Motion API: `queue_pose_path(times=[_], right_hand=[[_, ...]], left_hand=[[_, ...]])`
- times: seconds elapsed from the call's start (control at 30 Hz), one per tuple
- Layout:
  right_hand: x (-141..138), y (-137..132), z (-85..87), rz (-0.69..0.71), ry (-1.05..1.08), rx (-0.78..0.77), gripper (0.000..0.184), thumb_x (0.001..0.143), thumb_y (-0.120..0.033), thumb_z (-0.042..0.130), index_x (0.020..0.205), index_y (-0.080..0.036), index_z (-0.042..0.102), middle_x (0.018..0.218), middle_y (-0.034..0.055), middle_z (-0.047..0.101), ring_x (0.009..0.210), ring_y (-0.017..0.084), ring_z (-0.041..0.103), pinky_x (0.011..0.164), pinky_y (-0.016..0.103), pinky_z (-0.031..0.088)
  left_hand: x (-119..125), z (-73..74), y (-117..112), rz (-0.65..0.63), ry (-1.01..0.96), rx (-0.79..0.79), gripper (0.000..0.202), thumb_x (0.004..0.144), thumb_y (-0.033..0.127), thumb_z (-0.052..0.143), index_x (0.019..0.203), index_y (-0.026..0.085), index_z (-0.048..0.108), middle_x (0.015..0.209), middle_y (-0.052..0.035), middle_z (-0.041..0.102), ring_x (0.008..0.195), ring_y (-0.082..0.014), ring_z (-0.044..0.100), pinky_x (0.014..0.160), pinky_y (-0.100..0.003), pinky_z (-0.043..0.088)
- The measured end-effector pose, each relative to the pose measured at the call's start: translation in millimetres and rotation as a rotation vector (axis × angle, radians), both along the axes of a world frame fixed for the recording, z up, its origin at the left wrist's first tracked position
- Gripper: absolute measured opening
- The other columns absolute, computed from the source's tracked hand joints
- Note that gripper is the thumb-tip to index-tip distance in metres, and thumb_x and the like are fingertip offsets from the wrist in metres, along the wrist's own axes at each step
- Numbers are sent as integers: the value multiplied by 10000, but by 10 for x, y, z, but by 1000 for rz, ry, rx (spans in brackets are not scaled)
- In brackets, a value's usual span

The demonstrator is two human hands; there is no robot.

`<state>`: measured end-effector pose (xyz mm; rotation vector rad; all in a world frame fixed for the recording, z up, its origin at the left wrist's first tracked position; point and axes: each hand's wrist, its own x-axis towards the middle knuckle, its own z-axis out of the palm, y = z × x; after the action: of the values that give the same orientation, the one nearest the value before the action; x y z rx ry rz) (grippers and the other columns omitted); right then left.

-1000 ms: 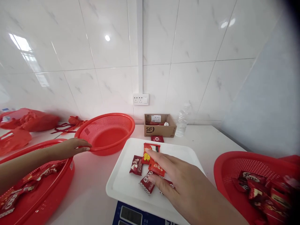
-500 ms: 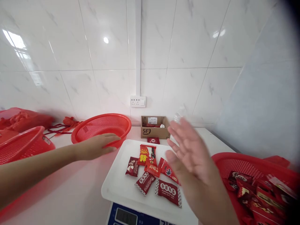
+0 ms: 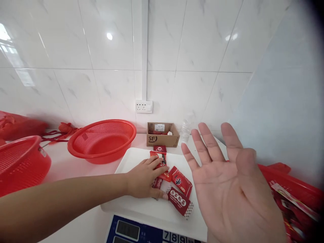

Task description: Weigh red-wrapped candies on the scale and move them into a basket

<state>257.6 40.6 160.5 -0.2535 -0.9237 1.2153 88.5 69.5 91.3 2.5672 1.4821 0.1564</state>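
Note:
My left hand [image 3: 148,177] lies palm down over several red candy packets on the white tray [image 3: 134,209] of a digital scale [image 3: 126,231]. Its fingers are spread, and the thumb touches a dark red packet with dotted ends [image 3: 179,201]. Another red packet [image 3: 181,182] lies just right of the fingers. A red and yellow packet [image 3: 157,155] shows partly beyond the fingertips, and other packets are hidden beneath the hand. Held palm up above the tray's right side, my right hand [image 3: 225,189] is open with nothing in it.
An orange-red colander [image 3: 101,157] stands at the back left, with another red basket [image 3: 25,165] at far left. A small cardboard box [image 3: 163,140] and a clear plastic bottle [image 3: 185,131] stand near the wall. At right, a red basket [image 3: 291,179] holds wrapped packets.
My left hand has moved right, from beside the colander onto the packets, covering some of them. My right hand has turned palm up and shifted right. The view has turned slightly.

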Motion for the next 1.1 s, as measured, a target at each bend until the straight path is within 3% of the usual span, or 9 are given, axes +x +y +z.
queue_pose_path(times=[0.1,0.17,0.47,0.7,0.87,1.1], right_hand=[[7,5,9,-2,23,13,379,933,-434,423,1276,-284,477,1301,62,543,1234,226,453,975,472,418],[12,3,11,-6,23,19,372,930,-432,434,1263,-278,492,1283,62,559,1215,221,474,963,453,432],[5,-10,39,-11,27,-8,369,883,-452,514,1213,-289,533,1162,49,640,1046,184,592,830,355,501],[9,3,43,-14,83,-57,310,870,-425,537,1150,-300,581,1081,2,666,1008,146,592,836,314,484],[27,4,44,-41,131,-91,276,873,-399,531,1120,-300,604,1029,-20,671,974,126,592,829,285,479],[21,10,33,-46,148,-80,259,865,-386,550,1097,-292,618,1003,-22,668,935,118,595,804,260,488]], left_hand=[[-9,-53,80,-61,-36,192,617,776,573,554,1232,158,526,1262,-153,511,1176,-333,420,996,-467,350],[-20,-83,108,-95,-69,270,443,801,494,567,1102,168,585,1115,-117,574,1031,-281,487,920,-420,408],[-43,-126,145,-70,-207,277,259,865,422,485,825,180,569,837,-54,550,742,-190,529,650,-299,444],[10,56,195,194,-501,213,271,856,359,487,653,182,510,698,4,510,609,-124,510,557,-241,417],[-102,234,216,372,-686,73,327,843,478,483,742,178,565,551,33,519,483,-117,531,415,-211,396],[-493,523,313,554,-881,75,325,829,501,511,820,179,552,596,21,571,512,-146,630,522,-277,529]])
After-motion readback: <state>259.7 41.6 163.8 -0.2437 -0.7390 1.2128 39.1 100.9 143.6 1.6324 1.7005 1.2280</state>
